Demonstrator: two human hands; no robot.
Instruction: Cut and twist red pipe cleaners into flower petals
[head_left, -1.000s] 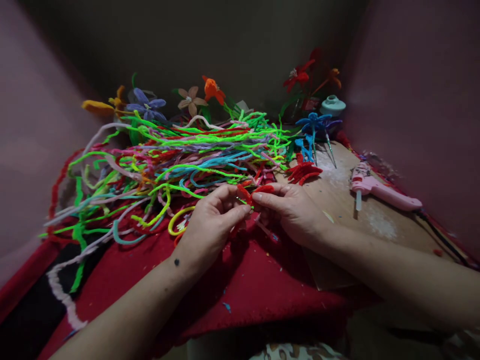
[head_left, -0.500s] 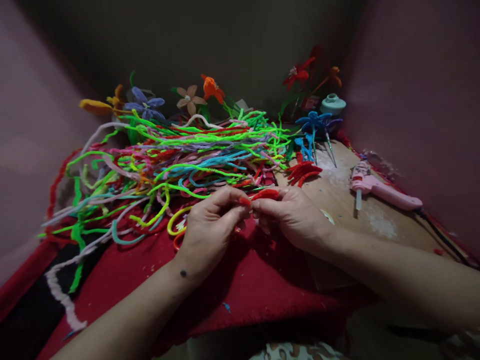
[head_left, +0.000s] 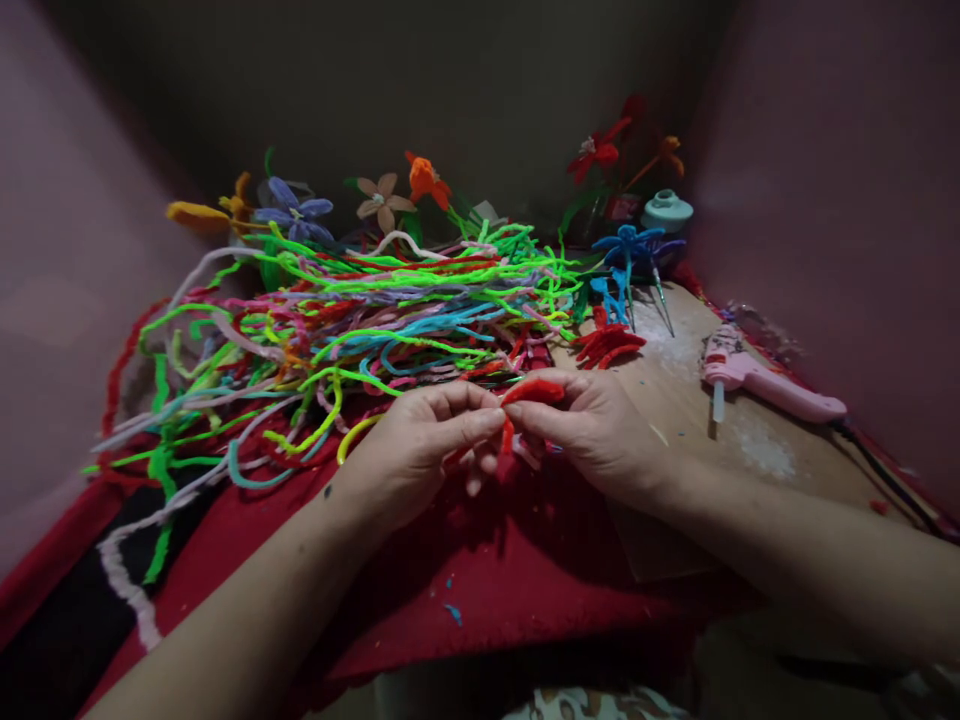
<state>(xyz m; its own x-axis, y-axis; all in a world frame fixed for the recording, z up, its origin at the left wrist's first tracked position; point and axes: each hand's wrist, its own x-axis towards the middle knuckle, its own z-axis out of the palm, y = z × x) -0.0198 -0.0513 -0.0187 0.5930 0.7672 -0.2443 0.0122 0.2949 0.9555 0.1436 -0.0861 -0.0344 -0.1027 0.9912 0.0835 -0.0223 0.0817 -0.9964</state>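
Between my hands, over the red cloth, is a red fuzzy pipe-cleaner piece. My right hand pinches it between thumb and fingers, its curved part lying along the index finger. The fingertips of my left hand pinch at the piece's left end and touch those of my right hand. A short red end hangs below the fingertips. Behind my hands spreads a heap of coloured pipe cleaners. Red bent pieces lie on the board just beyond my right hand.
A pink glue gun lies on the wooden board at the right, its cord running off right. Blue flowers and a pale teal bottle are behind it. More fuzzy flowers stand along the back.
My left hand has rolled, its thumb now level against the fingertips of my right hand. A red end now hangs below them. My right hand has barely moved.
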